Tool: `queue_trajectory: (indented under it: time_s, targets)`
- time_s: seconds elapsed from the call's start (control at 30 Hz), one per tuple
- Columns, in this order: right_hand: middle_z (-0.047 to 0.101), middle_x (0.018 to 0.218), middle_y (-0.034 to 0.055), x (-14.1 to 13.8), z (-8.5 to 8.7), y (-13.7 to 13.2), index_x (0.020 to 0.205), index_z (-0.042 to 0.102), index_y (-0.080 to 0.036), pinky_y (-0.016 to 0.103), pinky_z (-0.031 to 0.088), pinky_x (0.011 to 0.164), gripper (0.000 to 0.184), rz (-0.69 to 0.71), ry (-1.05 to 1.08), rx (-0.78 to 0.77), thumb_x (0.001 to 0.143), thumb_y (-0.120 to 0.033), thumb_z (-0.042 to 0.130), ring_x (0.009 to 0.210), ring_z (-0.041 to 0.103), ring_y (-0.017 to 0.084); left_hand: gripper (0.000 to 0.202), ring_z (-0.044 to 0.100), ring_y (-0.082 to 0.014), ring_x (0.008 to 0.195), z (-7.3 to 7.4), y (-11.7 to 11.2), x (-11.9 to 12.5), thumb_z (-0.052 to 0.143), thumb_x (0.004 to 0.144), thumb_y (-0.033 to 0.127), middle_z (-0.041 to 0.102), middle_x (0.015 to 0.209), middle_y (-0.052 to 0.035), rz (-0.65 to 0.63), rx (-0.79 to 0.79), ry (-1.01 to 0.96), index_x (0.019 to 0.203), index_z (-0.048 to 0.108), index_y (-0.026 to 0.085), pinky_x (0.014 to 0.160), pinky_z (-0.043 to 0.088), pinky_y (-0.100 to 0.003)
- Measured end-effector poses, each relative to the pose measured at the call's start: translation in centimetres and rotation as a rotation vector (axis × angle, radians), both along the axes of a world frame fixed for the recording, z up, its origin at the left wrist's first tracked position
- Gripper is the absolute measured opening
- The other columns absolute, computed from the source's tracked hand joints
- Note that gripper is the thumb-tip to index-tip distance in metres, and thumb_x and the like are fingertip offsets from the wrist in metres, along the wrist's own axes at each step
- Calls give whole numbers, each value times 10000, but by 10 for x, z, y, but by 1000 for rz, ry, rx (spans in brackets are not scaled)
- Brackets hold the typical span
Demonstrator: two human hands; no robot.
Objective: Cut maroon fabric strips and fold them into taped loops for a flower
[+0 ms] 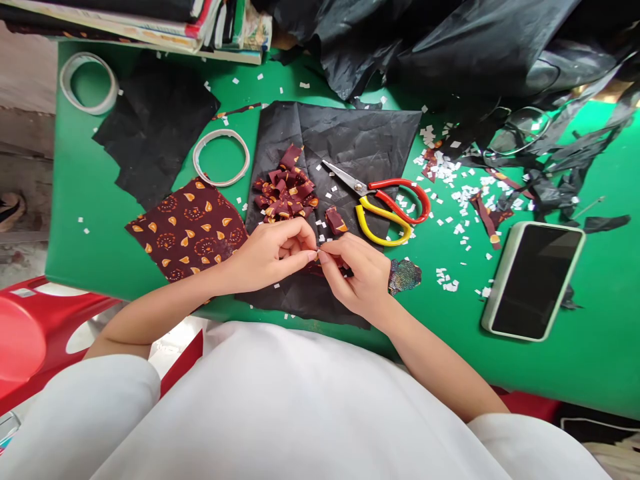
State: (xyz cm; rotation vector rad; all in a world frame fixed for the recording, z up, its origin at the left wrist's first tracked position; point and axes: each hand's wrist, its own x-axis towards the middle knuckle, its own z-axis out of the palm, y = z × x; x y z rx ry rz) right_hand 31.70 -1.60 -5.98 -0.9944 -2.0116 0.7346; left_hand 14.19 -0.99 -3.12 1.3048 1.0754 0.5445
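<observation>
My left hand (280, 253) and my right hand (355, 273) meet fingertip to fingertip over a black plastic sheet (345, 130). Both pinch at something too small to make out. Maroon patterned fabric shows partly under the fingers. Just beyond them lies a heap of small maroon fabric pieces (287, 190), with one loose fabric piece (335, 219) nearer my right hand. Scissors (383, 200) with one red and one yellow handle rest partly open to the right. By my left wrist is a larger square of maroon patterned fabric (187, 230).
Two tape rolls (221, 157) and a black sheet (157, 127) lie on the left of the green table (75, 213). White paper bits (453, 190) scatter rightward, near a phone (535, 280). Books (150, 27) and black plastic (450, 47) line the far side.
</observation>
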Motion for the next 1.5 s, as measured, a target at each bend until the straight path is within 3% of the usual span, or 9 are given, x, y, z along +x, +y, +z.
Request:
queue_trajectory:
  time_s: [0.13,0.43,0.7,0.8,1.07,1.5]
  targets:
    - [451,561,-31,0,2,0,728,518,-181,219,336,489,136,-20,8,7,797,-64,513,508,372,81,96,497,-53,572,0,0,-1,536,822,229,512,746,24,-46,40,30,852,467,170,508,414,-160]
    - [424,546,-51,-1,6,0,677,442,-193,197,300,468,213,25,30,30,756,-5,504,505,323,66,165,446,-69,608,1,1,0,455,884,249,493,664,27,-223,384,200,769,524,153,583,368,-168]
    - [499,582,-27,-2,2,-2,746,499,-184,219,335,495,141,29,9,25,819,-65,516,527,366,80,152,409,-47,563,-1,0,1,487,831,148,467,606,49,-124,442,210,683,522,148,550,333,-152]
    - [509,593,-16,-2,1,-2,769,508,-181,230,360,509,98,1,2,18,828,-106,524,544,394,92,158,391,-41,542,0,-1,1,511,813,152,456,583,56,-77,416,174,655,521,148,526,321,-150]
    - [585,751,29,1,0,-2,921,514,-189,283,452,606,113,3,30,-6,831,-128,485,667,526,139,187,359,-36,495,1,1,-2,473,855,246,428,576,55,-10,125,41,700,508,148,456,286,-154]
    - [566,753,26,2,-3,-3,936,495,-209,302,463,611,159,-67,77,100,802,-129,522,672,526,152,152,370,-43,521,-2,-1,1,477,831,202,430,591,54,-62,213,114,688,487,154,491,303,-159]
